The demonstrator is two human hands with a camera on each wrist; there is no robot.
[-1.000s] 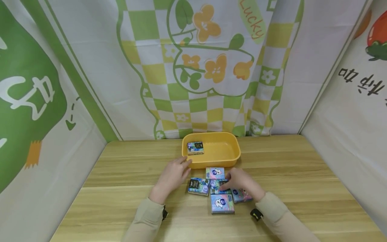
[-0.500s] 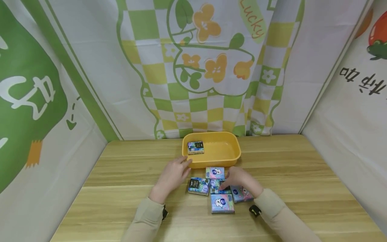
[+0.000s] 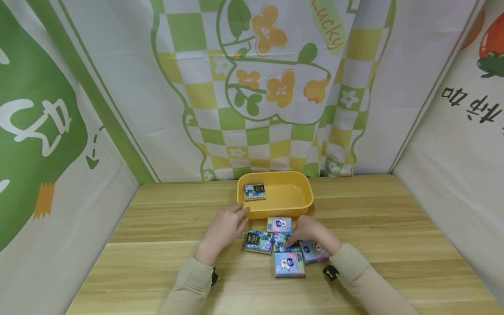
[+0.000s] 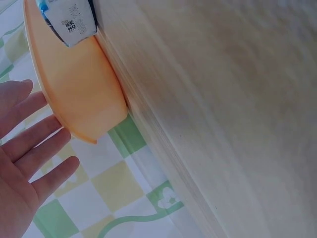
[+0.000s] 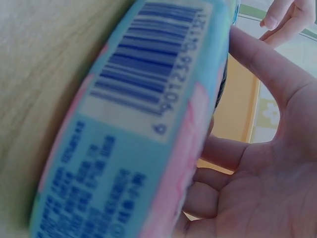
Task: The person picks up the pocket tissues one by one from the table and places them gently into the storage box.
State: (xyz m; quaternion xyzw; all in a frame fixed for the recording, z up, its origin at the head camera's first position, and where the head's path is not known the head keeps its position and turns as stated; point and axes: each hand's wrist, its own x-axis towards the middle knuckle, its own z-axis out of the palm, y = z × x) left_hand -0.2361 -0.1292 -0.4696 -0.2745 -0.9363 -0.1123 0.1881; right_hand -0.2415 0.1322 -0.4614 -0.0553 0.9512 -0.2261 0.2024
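In the head view, my left hand (image 3: pixel 224 227) touches the near left rim of a yellow plastic basket (image 3: pixel 289 213), fingers nearly straight; the left wrist view shows them spread at its rim. My right hand (image 3: pixel 313 232) pinches a dark blue floral tissue pack (image 3: pixel 279 243) lying in the middle of a cluster, thumb on its top and part of it covered. Around it lie another floral tissue pack (image 3: pixel 258 242), two light blue cartoon tissue packs (image 3: pixel 289 265) and a blue-pink tissue pack (image 3: pixel 313 252), whose barcode side (image 5: pixel 133 74) fills the right wrist view.
One floral tissue pack (image 3: pixel 254 192) lies in the left end of the basket. The wooden table (image 3: pixel 157 245) ends at a patterned curtain (image 3: pixel 271 144) behind the basket, with fabric walls at both sides.
My right hand and wrist have shifted slightly left over the floral tissue pack, uncovering more of the blue-pink one. The left hand has stayed on the basket rim.
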